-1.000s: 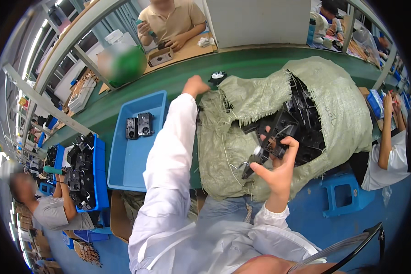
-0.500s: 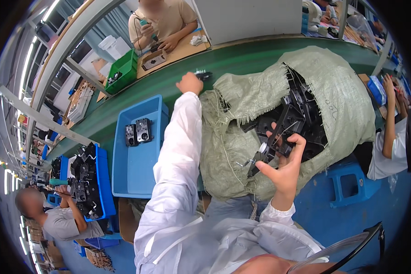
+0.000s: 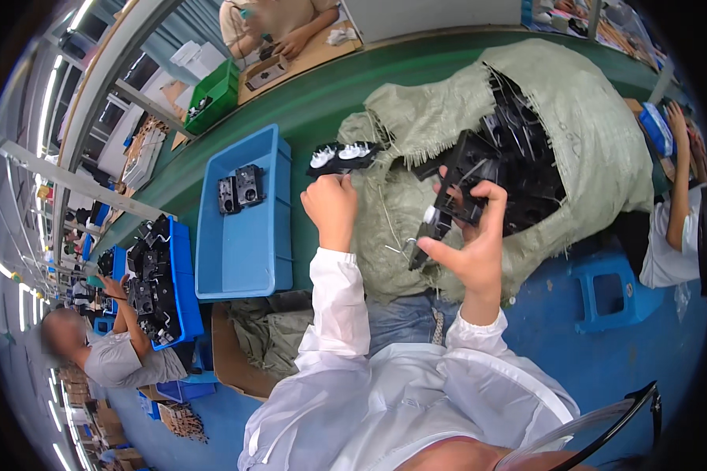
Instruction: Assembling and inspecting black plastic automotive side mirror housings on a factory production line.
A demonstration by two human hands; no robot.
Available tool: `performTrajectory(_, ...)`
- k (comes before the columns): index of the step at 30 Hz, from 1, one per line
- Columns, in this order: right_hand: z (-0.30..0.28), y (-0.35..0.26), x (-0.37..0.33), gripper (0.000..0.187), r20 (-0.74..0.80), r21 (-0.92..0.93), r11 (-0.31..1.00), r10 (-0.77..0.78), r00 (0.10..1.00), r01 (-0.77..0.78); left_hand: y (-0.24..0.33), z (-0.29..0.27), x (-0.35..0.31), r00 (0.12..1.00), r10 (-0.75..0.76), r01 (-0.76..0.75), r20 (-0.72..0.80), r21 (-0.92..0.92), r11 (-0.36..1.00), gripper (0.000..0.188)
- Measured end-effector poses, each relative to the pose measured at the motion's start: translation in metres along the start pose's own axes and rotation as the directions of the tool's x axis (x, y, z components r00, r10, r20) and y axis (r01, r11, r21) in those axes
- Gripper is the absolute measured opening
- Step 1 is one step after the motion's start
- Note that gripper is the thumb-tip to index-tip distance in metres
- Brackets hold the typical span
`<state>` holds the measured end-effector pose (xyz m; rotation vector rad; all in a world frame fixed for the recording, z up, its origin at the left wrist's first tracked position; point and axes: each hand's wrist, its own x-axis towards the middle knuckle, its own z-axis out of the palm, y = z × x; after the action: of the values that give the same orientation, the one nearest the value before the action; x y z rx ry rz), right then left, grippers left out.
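Right hand (image 3: pixel 475 247) is clamped round a black moulded plastic part w/ a pale end (image 3: pixel 448 212), held up just in front of the open mouth of the big grey-green woven sack (image 3: pixel 597 133). Thumb on the near side, fingers (image 3: pixel 491 200) wrapped over the top. Left hand (image 3: pixel 331 206) is curled shut at the sack's frayed edge, touching or just under a flat black piece carrying two white bits (image 3: pixel 339 155); can't tell if it grips that piece, the sack cloth, or neither.

Risks, as I judge them:
- The part is long and held near one end, so it could swing or slip out & drop to the blue floor (image 3: pixel 652 345) between the sack and the person's lap.
- Loose black parts heaped in the sack mouth (image 3: pixel 526 157) sit right against the held part; lifting at an angle may snag one & drag it over the lip.
- Sack leans on the green counter (image 3: pixel 330 94) w/ frayed threads hanging; threads could catch on the part's edges.
- The flat black piece rests at the sack's edge, near the counter, not in the blue plastic tray (image 3: pixel 243 235). A nudge from the left hand could tip the white bits off.
- Tray holds just two small black-and-grey units (image 3: pixel 239 188) at its far end, well apart from both hands; reaching across means passing over the flat piece.
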<state>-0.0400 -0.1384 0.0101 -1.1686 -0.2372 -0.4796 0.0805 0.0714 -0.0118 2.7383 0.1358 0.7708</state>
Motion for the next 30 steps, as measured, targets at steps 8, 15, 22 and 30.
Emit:
performTrajectory(8,0.002,0.0,-0.001,0.088,-0.02,0.014,1.0,-0.02,1.0,0.021,0.013,-0.029,-0.045,0.977,0.207,-0.195,0.047,-0.179,0.964,0.019)
performTrajectory(15,0.009,0.001,-0.003,0.087,0.015,-0.014,0.999,0.037,0.999,-0.037,0.03,-0.061,-0.083,0.795,0.545,-0.106,0.266,-0.824,0.556,0.025)
performTrajectory(22,0.004,0.009,-0.003,0.061,-0.026,0.214,0.977,-0.007,1.0,0.012,0.018,-0.03,-0.11,0.867,0.387,0.162,0.315,-0.911,0.379,0.015)
performTrajectory(30,-0.054,-0.083,-0.025,0.028,-0.315,-0.515,0.825,-0.436,0.843,0.233,-0.003,-0.016,-0.114,0.916,0.299,0.231,0.268,-0.961,0.155,0.036)
